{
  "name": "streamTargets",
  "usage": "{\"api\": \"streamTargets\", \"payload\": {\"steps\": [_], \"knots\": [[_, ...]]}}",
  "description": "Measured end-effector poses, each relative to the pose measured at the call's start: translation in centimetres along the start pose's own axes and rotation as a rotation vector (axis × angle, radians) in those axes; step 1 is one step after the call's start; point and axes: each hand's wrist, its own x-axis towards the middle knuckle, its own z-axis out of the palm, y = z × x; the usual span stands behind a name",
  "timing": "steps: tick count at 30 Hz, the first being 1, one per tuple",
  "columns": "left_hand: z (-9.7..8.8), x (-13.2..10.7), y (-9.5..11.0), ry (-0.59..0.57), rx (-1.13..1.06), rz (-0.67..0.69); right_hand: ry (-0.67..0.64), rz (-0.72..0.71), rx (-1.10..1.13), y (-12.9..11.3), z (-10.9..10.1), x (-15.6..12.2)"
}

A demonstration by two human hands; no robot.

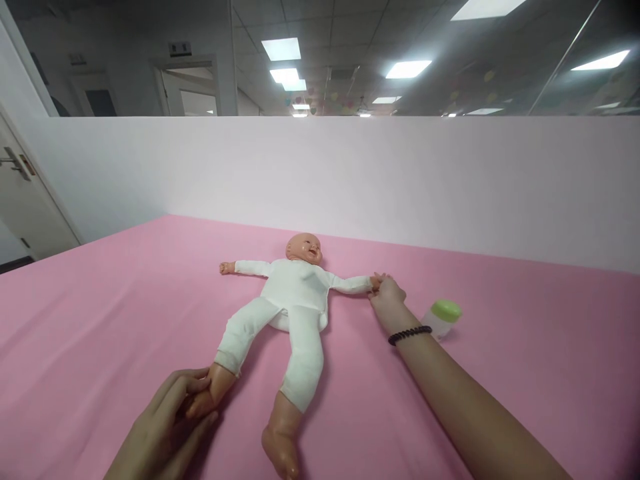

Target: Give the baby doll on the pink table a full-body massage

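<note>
A baby doll [295,293] in a white suit lies on its back on the pink sheet [100,320], arms spread and legs toward me. My left hand [167,427] is closed around the doll's foot at the lower left. My right hand [387,297], with a dark bead bracelet on the wrist, reaches across and pinches the doll's hand at the right. The doll's other foot lies free near the bottom edge.
A small clear bottle with a green cap [443,317] lies on the sheet just right of my right wrist. A white partition wall [350,173] runs behind the bed. A door [25,200] stands at the far left.
</note>
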Motion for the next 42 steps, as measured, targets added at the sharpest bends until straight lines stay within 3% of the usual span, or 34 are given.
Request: {"api": "streamTargets", "payload": {"steps": [4, 6, 8, 11, 14, 16, 19, 22, 25, 28, 31, 34, 36, 39, 42], "knots": [[-1.6, 3.1, 1.3, 0.039, 0.048, 0.145, -0.027, -0.146, 0.049, -1.9, 1.5, -1.6], [-2.2, 5.7, 3.1, 0.080, 0.051, 0.213, -0.144, -0.315, 0.082, -3.0, 2.2, -3.4], [-2.3, 8.7, 5.0, 0.071, 0.012, 0.261, -0.357, -0.517, 0.079, -3.6, 2.8, -5.6], [-1.3, 13.1, 7.0, -0.023, -0.046, 0.326, -0.666, -0.739, -0.102, -3.1, 2.9, -8.7], [0.8, 16.4, 7.6, -0.105, 0.034, 0.382, -0.877, -0.990, -0.403, -1.5, 2.5, -10.3], [2.2, 17.5, 7.5, -0.119, 0.090, 0.404, -0.949, -1.089, -0.556, -0.4, 2.2, -10.4], [3.3, 17.8, 7.3, -0.130, 0.139, 0.400, -0.964, -1.114, -0.625, 0.5, 1.9, -10.0], [2.9, 16.7, 7.6, -0.127, 0.109, 0.396, -0.943, -1.055, -0.533, 0.0, 2.1, -9.6], [1.3, 14.1, 8.1, -0.107, 0.095, 0.398, -0.824, -0.887, -0.349, -1.4, 2.4, -9.1], [-0.5, 10.5, 8.3, -0.099, 0.126, 0.341, -0.621, -0.666, -0.122, -2.9, 2.4, -7.6], [-1.7, 6.8, 8.1, -0.144, 0.161, 0.190, -0.335, -0.461, 0.031, -3.4, 2.0, -4.7], [-1.9, 4.1, 7.4, -0.227, 0.176, 0.035, -0.084, -0.080, 0.027, -2.4, 1.1, -1.7], [-1.4, 2.9, 6.5, -0.270, 0.181, -0.043, 0.020, 0.080, -0.021, -1.1, 0.4, -0.2], [-0.2, 2.0, 4.9, -0.311, 0.206, -0.095, 0.096, 0.184, -0.083, 0.7, -0.3, 0.9], [0.1, 2.0, 4.3, -0.348, 0.245, -0.071, 0.103, 0.158, -0.132, 1.8, -0.6, 1.4]]}}
